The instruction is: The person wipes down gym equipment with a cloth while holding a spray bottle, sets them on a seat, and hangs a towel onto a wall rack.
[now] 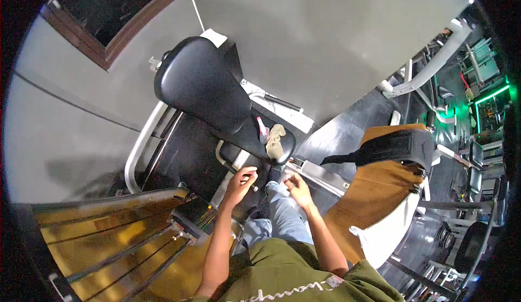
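Note:
My left hand [244, 182] is in front of the black padded machine seat [249, 126], fingers curled in toward the thumb. To its right, my right hand [297, 187] hangs over my jeans with its fingers also bent in. The two hands are apart, and whatever may be between their fingers is too small to make out. On the seat beyond them lie a crumpled beige cloth [275, 142] and a small clear bottle with a pink top [262, 129]. The black backrest [201, 79] rises behind.
A weight stack with guide rods [130, 253] is at my lower left. On the right, a brown surface [358, 199] carries a black belt-like strap [385, 147] and a white cloth [391, 229]. Pale machine frames [429, 77] stand farther off, and a grey wall [315, 36] is ahead.

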`<state>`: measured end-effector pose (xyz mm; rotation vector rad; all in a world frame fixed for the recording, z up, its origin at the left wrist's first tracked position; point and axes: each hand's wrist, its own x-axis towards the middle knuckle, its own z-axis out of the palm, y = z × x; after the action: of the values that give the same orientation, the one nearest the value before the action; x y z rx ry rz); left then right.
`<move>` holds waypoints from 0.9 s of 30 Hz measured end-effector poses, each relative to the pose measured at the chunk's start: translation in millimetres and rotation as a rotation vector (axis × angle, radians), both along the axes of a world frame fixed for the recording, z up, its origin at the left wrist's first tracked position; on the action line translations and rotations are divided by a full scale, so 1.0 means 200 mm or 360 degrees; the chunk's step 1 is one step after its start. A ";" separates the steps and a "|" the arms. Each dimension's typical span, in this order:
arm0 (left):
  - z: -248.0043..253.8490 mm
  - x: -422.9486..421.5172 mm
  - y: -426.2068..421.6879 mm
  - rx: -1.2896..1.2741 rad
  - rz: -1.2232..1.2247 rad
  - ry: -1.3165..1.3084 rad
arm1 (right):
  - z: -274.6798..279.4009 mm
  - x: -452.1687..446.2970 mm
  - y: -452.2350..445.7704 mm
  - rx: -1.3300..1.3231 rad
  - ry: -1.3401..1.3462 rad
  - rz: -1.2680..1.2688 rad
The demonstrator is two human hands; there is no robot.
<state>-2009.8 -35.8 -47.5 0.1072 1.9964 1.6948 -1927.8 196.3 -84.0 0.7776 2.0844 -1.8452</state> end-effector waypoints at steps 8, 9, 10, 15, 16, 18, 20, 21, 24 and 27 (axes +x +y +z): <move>0.40 0.28 0.10 0.0275 -0.0186 -0.0026 | 0.57 0.45 -0.02 0.0198 0.0328 0.0109; 0.45 0.31 0.14 0.0340 -0.0263 0.0019 | 0.68 0.48 0.00 0.0059 0.0371 0.0065; 0.51 0.35 0.18 0.0365 -0.0318 -0.0006 | 0.78 0.53 0.02 0.0084 0.0376 0.0022; 0.66 0.53 0.39 0.0448 -0.0692 0.0032 | 1.21 0.77 0.18 0.0591 0.0552 0.0256; 0.69 0.56 0.44 0.0446 -0.0790 0.0092 | 1.25 0.82 0.22 0.0659 0.0556 0.0292; 0.75 0.64 0.54 0.0583 -0.0880 0.0016 | 1.35 0.91 0.31 0.0663 0.0443 0.0257; 0.79 0.71 0.63 0.0428 -0.1032 -0.0058 | 1.37 1.01 0.43 0.1256 0.0222 0.0368; 0.79 0.74 0.68 0.0447 -0.1097 -0.0005 | 1.37 1.05 0.48 0.1501 0.0186 0.0382; 0.82 0.84 0.79 0.0430 -0.1227 -0.0002 | 1.36 1.14 0.66 0.1807 0.0001 0.0369; 0.80 0.95 0.93 0.0394 -0.1092 -0.0033 | 1.25 1.18 0.83 0.1850 0.0081 0.0531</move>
<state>-1818.9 150.2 113.5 0.7623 1.4718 1.4492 -1692.1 361.7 166.8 0.4923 3.0018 -0.3582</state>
